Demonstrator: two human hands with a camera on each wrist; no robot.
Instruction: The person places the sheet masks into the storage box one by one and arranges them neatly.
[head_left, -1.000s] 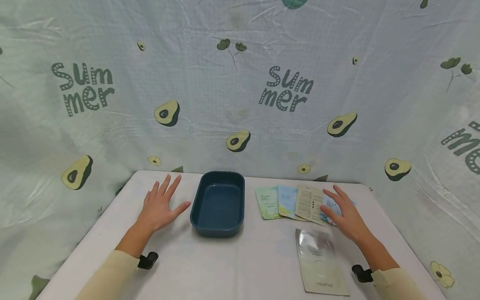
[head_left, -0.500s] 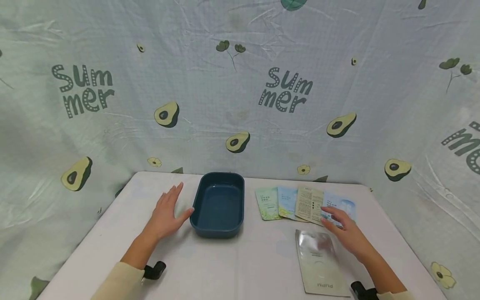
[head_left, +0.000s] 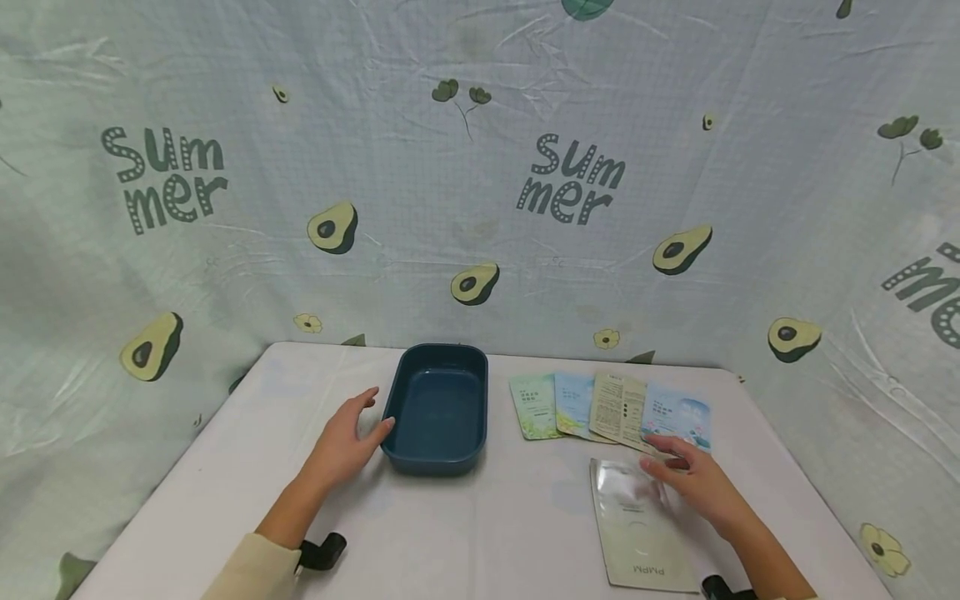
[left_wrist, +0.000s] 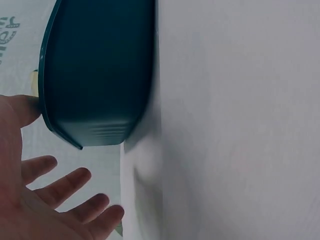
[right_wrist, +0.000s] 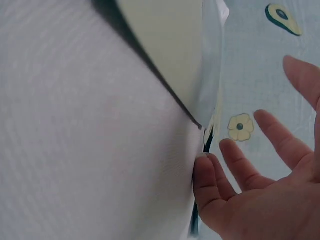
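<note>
A dark blue rectangular bin [head_left: 433,465] stands at the table's back middle. My left hand [head_left: 343,442] is beside its left side, fingers loosely spread; in the left wrist view the thumb [left_wrist: 27,110] lies right at the bin's rim. My right hand [head_left: 697,483] hangs with relaxed fingers over the upper right corner of a silvery flat pouch [head_left: 637,525] lettered PMPM, holding nothing. Behind it several flat packets overlap in a fan: a green one [head_left: 536,408], a blue one [head_left: 574,404], a beige one [head_left: 618,408] and a light blue one [head_left: 678,410].
The white-covered table [head_left: 517,517] has its back edge close to a hanging cloth [head_left: 405,167] printed with avocados and "summer". Cloth also hangs along the left and right sides. A black camera [head_left: 322,552] is strapped to the left wrist.
My left hand has moved down and right to the bin's rim. My right hand has come back from the light blue packet towards the silvery pouch. Bin and packets stay put.
</note>
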